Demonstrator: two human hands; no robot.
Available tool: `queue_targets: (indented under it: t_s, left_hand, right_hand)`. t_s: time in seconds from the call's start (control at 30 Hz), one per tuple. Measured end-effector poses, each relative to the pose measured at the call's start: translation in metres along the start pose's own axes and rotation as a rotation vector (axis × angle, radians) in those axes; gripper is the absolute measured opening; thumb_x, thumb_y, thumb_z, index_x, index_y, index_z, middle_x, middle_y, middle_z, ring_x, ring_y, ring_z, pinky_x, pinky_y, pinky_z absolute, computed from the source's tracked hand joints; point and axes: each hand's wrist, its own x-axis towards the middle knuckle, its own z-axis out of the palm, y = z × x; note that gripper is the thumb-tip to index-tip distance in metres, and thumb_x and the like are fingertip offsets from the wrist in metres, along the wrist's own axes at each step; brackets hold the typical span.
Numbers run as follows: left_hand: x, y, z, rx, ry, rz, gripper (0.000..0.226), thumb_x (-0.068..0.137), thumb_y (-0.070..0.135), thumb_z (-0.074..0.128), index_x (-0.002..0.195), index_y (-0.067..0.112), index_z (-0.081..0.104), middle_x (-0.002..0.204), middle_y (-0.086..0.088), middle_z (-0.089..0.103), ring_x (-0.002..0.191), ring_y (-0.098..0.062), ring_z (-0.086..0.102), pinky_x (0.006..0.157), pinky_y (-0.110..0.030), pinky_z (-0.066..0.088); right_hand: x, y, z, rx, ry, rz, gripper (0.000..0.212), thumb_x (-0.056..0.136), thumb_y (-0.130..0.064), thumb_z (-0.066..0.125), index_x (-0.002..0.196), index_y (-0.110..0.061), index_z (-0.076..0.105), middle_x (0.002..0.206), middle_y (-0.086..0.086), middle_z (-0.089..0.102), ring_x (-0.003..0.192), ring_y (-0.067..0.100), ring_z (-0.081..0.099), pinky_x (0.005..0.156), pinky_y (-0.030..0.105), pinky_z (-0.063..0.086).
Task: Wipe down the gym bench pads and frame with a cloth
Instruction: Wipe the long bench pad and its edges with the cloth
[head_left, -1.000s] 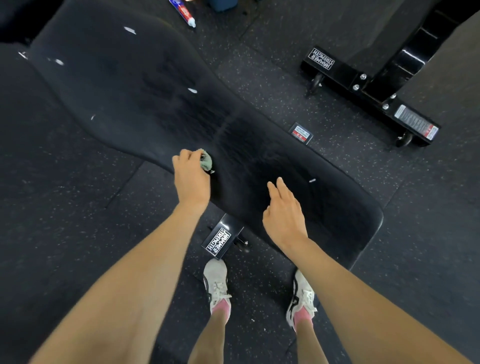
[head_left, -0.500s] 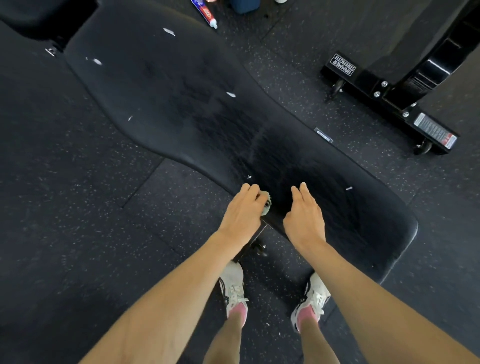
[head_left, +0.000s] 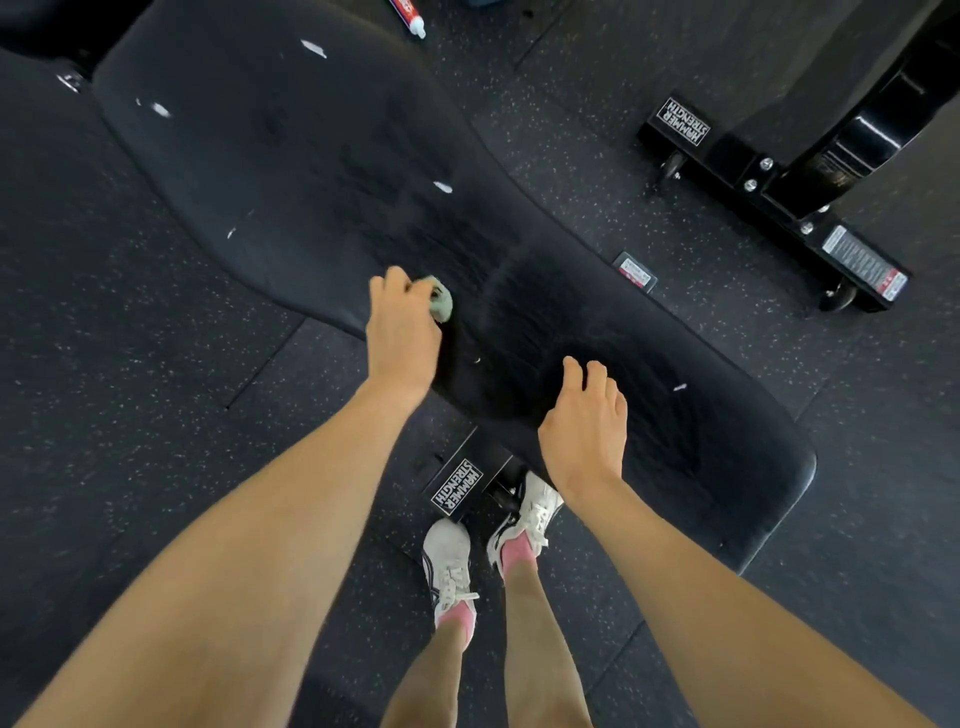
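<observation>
A long black bench pad (head_left: 291, 171) runs from the upper left to the lower right, with small white flecks on it. My left hand (head_left: 402, 332) grips a small wadded pale green cloth (head_left: 440, 304) and holds it on the pad's near edge at the narrow middle. My right hand (head_left: 587, 431) hovers over or rests on the seat end of the pad, fingers loosely bent, holding nothing. Below the pad a black frame foot (head_left: 460, 486) with a white label shows between my arms.
Another black machine base (head_left: 774, 208) with wheels and labels stands at the upper right. A tube (head_left: 408, 15) lies on the rubber floor at the top. My two white shoes (head_left: 452, 561) stand close to the frame foot. Speckled floor (head_left: 130, 389) lies to the left.
My left hand slid the cloth back along the pad's near edge, away from my right hand and toward the backrest. The right hand stayed on the seat end. My feet shifted.
</observation>
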Motion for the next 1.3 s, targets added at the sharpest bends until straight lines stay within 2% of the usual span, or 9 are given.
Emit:
queue_targets:
  t_s: [0.17,0.3,0.43,0.63,0.77,0.9,1.07,1.2,1.3]
  left_hand:
    - [0.063,0.004,-0.025,-0.028,0.082,0.034,0.036,0.086,-0.008,0.05,0.118,0.004,0.061,0.108,-0.015,0.049,0.101,-0.03,0.044,0.071,-0.042,0.047]
    - [0.103,0.012,-0.012,-0.054,0.143,-0.185,0.034,0.09,-0.007,0.042,0.112,0.006,0.063,0.112,-0.013,0.049,0.102,-0.029,0.042,0.072,-0.031,0.039]
    - [0.109,0.034,0.011,-0.129,0.16,-0.251,0.033,0.092,-0.004,0.042,0.111,0.008,0.065,0.115,-0.012,0.052,0.097,-0.027,0.042,0.074,-0.026,0.036]
    - [0.103,0.052,0.016,-0.075,-0.041,-0.026,0.033,0.086,-0.009,0.049,0.115,0.002,0.062,0.118,-0.014,0.051,0.101,-0.03,0.041,0.081,-0.032,0.039]
    - [0.069,0.059,0.028,-0.239,-0.17,0.125,0.039,0.081,-0.015,0.047,0.108,0.004,0.068,0.106,-0.012,0.052,0.095,-0.022,0.041,0.083,-0.03,0.042]
    - [0.049,0.037,0.016,-0.318,0.0,-0.011,0.037,0.083,-0.013,0.051,0.111,0.004,0.068,0.103,-0.01,0.052,0.094,-0.015,0.041,0.08,-0.014,0.031]
    - [0.108,-0.011,-0.009,-0.225,0.129,-0.207,0.029,0.088,-0.007,0.047,0.106,0.004,0.068,0.109,-0.012,0.054,0.102,-0.028,0.046,0.081,-0.017,0.034]
    - [0.131,0.01,0.003,-0.17,0.111,-0.193,0.032,0.084,-0.01,0.044,0.104,0.005,0.064,0.11,-0.012,0.051,0.097,-0.026,0.041,0.079,-0.028,0.038]
    - [0.118,0.027,0.009,-0.132,-0.012,0.008,0.033,0.076,-0.011,0.051,0.105,0.002,0.061,0.109,-0.015,0.05,0.098,-0.03,0.041,0.083,-0.032,0.038]
  right_hand:
    - [0.035,0.001,-0.027,0.07,0.017,-0.063,0.059,0.095,-0.009,0.046,0.15,-0.01,0.023,0.153,0.014,0.023,0.135,0.027,0.032,0.112,0.035,0.028]
    - [0.067,-0.002,-0.042,0.057,-0.055,-0.172,0.063,0.097,-0.011,0.043,0.153,-0.012,0.014,0.161,0.012,0.0,0.148,0.026,0.01,0.119,0.037,0.02]
    - [0.087,-0.008,-0.044,0.043,-0.11,-0.236,0.065,0.098,-0.012,0.043,0.154,-0.012,0.01,0.162,0.01,-0.004,0.149,0.024,0.001,0.12,0.039,0.015]
    - [0.092,-0.004,-0.046,-0.06,-0.111,-0.28,0.065,0.099,-0.013,0.042,0.154,-0.012,0.008,0.162,0.01,-0.001,0.149,0.023,0.003,0.121,0.038,0.01]
    - [0.095,-0.004,-0.053,-0.086,-0.094,-0.287,0.059,0.099,-0.015,0.04,0.153,-0.011,0.015,0.161,0.009,0.007,0.148,0.021,0.011,0.121,0.036,0.01]
    - [0.095,-0.012,-0.058,-0.064,-0.093,-0.25,0.057,0.099,-0.013,0.04,0.152,-0.011,0.019,0.16,0.011,0.013,0.147,0.023,0.016,0.121,0.037,0.011]
    - [0.096,-0.029,-0.059,0.021,-0.067,-0.182,0.056,0.098,-0.011,0.042,0.15,-0.01,0.022,0.16,0.012,0.013,0.146,0.025,0.016,0.121,0.037,0.011]
    - [0.101,-0.041,-0.054,0.064,-0.052,-0.149,0.056,0.098,-0.01,0.04,0.151,-0.01,0.02,0.16,0.011,0.011,0.147,0.023,0.013,0.12,0.034,0.01]
    - [0.103,-0.052,-0.051,0.099,-0.041,-0.083,0.057,0.097,-0.008,0.041,0.151,-0.009,0.022,0.16,0.011,0.013,0.146,0.023,0.015,0.119,0.033,0.013]
